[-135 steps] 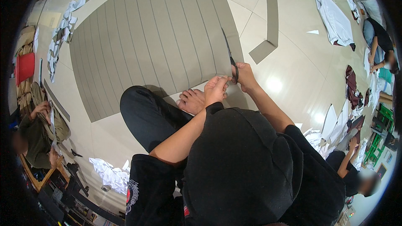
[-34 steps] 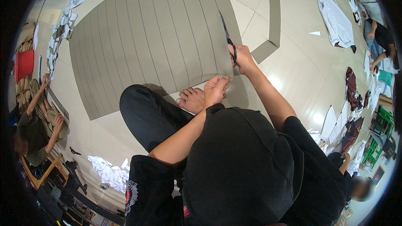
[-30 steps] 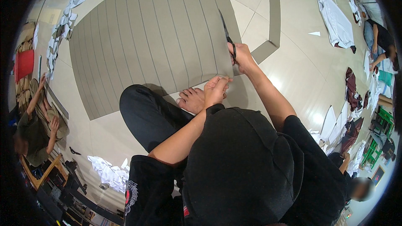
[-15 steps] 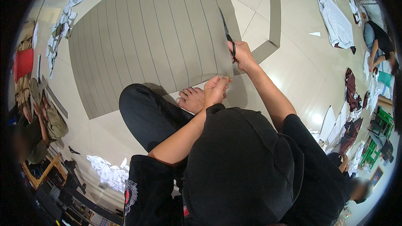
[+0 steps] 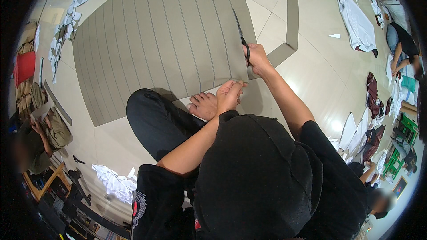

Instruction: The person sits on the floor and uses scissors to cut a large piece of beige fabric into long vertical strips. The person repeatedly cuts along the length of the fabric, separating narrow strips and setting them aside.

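Observation:
A wide sheet of olive-beige fabric (image 5: pixel 155 31), marked with several dark parallel lines, lies spread on the tiled floor before me. My right hand (image 5: pixel 257 60) grips black-handled scissors (image 5: pixel 241 31) at the sheet's right side, the dark blades running along the rightmost line. With fingers pinched, my left hand (image 5: pixel 230 94) holds the near edge of the fabric just below the scissors. From the sheet's right border, a strip of the same fabric (image 5: pixel 287 49) curls away over the tiles. My bare foot (image 5: pixel 203 106) rests by the near edge.
White cloth pieces (image 5: pixel 358 26) and maroon cloth (image 5: pixel 372 91) lie on the floor at right. Scraps (image 5: pixel 62 35) are strewn at far left, and a crumpled white heap (image 5: pixel 114 182) sits at lower left. Other people sit along both sides. Another pair of scissors (image 5: pixel 78 159) lies at left.
The scissors' handles have drawn slightly closer together in my right hand. My left hand stays where it was. At the left, another person's hands have shifted with a light piece.

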The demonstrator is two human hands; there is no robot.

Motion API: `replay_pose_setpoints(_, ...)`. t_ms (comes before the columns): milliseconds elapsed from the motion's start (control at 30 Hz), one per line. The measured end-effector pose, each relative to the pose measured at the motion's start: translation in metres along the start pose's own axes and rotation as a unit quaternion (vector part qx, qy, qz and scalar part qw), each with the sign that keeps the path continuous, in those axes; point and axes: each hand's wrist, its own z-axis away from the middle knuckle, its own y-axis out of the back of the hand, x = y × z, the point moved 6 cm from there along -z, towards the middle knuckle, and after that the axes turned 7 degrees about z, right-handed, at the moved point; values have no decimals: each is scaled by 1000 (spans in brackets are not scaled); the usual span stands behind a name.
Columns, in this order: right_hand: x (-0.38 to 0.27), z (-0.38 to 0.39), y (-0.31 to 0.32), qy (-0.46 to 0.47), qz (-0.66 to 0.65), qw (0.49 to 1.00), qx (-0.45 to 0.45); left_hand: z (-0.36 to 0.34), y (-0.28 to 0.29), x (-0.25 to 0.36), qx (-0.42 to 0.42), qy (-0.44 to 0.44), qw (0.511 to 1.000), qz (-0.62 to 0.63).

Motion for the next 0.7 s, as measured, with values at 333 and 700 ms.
replay_pose_setpoints(333, -10, -6, -1, -15, 6, 1000, -7, 0, 2, -1, 3, 11, 1000, 7)
replay_pose_setpoints(700, -18, -16, -6, -23, -6, 1000, -11, 1, 4, 0, 2, 4, 1000, 7)
